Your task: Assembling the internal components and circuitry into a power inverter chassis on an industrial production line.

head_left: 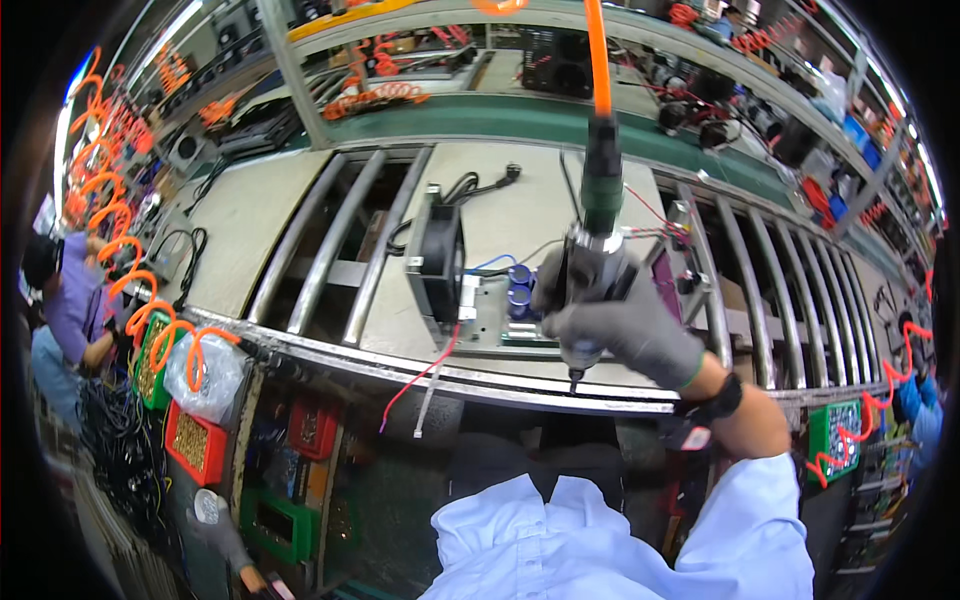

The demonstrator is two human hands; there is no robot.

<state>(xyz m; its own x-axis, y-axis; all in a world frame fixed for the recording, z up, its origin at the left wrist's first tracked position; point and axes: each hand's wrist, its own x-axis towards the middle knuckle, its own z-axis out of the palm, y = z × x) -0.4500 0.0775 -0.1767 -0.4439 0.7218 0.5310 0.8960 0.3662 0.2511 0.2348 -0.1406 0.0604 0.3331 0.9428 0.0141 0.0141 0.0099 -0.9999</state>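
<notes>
My right hand (640, 330), in a grey glove, is wrapped round a power screwdriver (602, 195) hanging upright from an orange air hose (598, 60). Its bit points down in front of the pale work board's near edge, touching no screw that I can see. Behind the hand, partly hidden, is a circuit board (530, 338) with blue capacitors (519, 290). Left of it stands a black fan (441, 265) in a metal frame, a red wire and a pale strap hanging off. My left hand (222, 538), also gloved, is low at left beside a white round object (207, 505); its fingers are unclear.
Metal rollers (335, 245) flank the work board (480, 170). At left are a red bin (194, 443) of brass-coloured small parts, a green bin (152, 370), a clear plastic bag (200, 375) and coiled orange hoses (110, 200). A co-worker (75, 290) stands far left.
</notes>
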